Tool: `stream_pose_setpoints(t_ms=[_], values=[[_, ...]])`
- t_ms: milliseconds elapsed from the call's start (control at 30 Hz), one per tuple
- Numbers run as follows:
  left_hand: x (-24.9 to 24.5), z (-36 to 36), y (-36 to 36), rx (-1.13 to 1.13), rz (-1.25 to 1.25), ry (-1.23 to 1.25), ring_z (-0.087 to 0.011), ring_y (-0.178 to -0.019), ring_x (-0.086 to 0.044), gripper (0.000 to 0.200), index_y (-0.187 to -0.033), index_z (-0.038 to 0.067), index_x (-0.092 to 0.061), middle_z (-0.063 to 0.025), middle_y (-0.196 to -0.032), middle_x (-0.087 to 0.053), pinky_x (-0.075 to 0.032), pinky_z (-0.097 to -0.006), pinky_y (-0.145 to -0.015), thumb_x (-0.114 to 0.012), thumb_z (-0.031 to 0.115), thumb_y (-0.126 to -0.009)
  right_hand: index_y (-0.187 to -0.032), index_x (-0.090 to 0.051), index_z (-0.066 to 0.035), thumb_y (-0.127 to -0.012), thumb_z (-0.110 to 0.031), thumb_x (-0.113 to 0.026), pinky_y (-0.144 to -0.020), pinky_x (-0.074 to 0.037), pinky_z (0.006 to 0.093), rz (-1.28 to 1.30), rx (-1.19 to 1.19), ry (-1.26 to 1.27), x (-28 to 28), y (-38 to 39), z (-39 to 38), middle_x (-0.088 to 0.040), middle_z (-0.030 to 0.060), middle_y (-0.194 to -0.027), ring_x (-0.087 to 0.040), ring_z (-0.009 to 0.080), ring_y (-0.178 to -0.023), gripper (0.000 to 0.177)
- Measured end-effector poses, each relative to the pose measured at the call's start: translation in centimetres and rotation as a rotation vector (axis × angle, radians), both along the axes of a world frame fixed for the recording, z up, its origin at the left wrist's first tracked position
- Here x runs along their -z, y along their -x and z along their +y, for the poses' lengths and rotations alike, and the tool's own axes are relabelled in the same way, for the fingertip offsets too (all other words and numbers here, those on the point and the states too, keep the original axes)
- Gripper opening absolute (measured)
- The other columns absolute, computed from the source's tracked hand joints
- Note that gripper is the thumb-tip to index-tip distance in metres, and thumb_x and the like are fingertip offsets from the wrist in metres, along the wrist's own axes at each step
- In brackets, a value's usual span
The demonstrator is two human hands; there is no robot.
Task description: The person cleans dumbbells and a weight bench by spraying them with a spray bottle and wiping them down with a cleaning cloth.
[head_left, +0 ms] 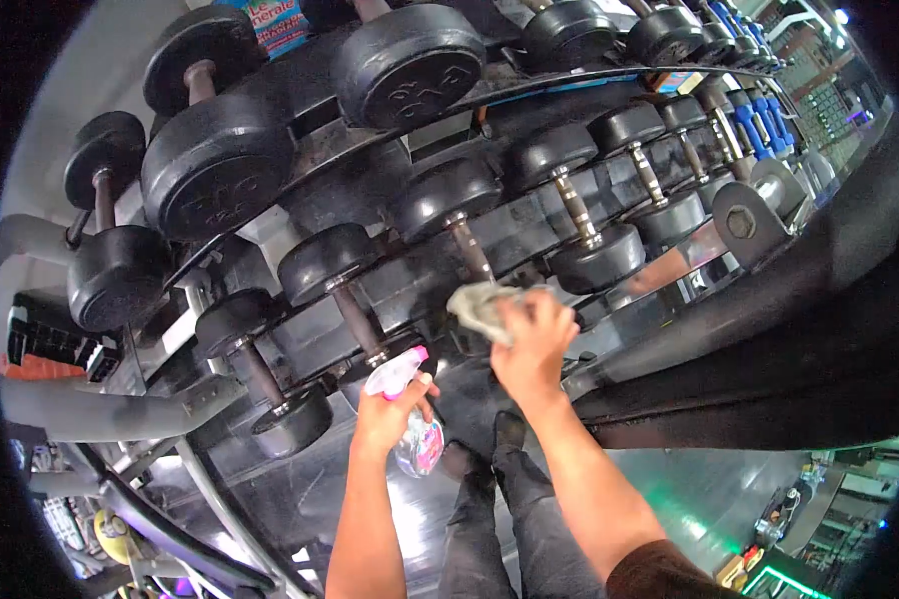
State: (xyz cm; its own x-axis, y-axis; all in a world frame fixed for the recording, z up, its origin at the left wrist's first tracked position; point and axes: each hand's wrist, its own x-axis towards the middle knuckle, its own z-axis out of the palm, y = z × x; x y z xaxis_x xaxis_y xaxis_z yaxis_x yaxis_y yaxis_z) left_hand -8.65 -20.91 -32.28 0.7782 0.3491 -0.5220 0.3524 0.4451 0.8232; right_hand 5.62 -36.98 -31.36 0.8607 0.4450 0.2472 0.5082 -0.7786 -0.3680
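Note:
My left hand (388, 414) is wrapped round the neck of a spray bottle (420, 447), clear-bodied with a pink and white trigger head. In my right hand (535, 339) is a bunched pale cloth (482, 307). The cloth overlaps the lower end of a black dumbbell (449, 192) on the lower rack, hiding part of it. Just beyond the spray head lies another black dumbbell (330, 262) with a worn metal handle.
Black dumbbells (410, 62) line the upper rack tier, with small blue dumbbells (759, 125) at the far right. A black padded bench (749, 369) runs along my right. Grey frame tubes (110, 417) stand at the left. My feet are on the dark shiny floor (669, 489).

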Motion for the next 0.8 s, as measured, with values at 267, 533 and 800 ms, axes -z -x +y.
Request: stream_pose_setpoints(t_ms=[267,533,800], values=[[0.9,-0.2,0.1,-0.033,-0.024,0.002,-0.0159,-0.053,-0.060,0.038,-0.128,-0.001,-0.062,-0.0119,-0.084,-0.070,-0.050,-0.0324,-0.050,-0.069,0.010,-0.092,-0.103,-0.072,-0.022,-0.059,-0.006,-0.073,-0.094,-0.035,0.0544,-0.052,-0.074,-0.102,2.5,2.8,0.8,-0.053,0.0060,-0.123,-0.043,0.0403,-0.114,0.047],[0.4,-0.2,-0.3,-0.029,0.037,-0.023,-0.0158,-0.051,-0.060,0.037,-0.125,-0.001,-0.064,-0.0108,-0.082,-0.071,-0.048,-0.0318,-0.048,-0.069,0.011,-0.090,-0.089,-0.074,-0.025,-0.071,-0.019,-0.070,-0.090,-0.036,0.0549,-0.089,-0.464,0.217,3.9,4.6,0.7,-0.056,-0.0026,-0.117,-0.046,0.0284,-0.116,0.019],[0.2,-0.1,-0.2,-0.026,0.059,-0.026,-0.0159,-0.051,-0.061,0.038,-0.126,0.000,-0.063,-0.0109,-0.083,-0.071,-0.048,-0.0318,-0.051,-0.069,0.013,-0.091,-0.118,-0.060,0.001,-0.071,0.004,-0.064,-0.106,-0.033,0.0528,-0.082,0.242,-0.184,3.2,-1.5,-1.5,-0.048,0.0197,-0.136,-0.040,0.0438,-0.123,0.047]])
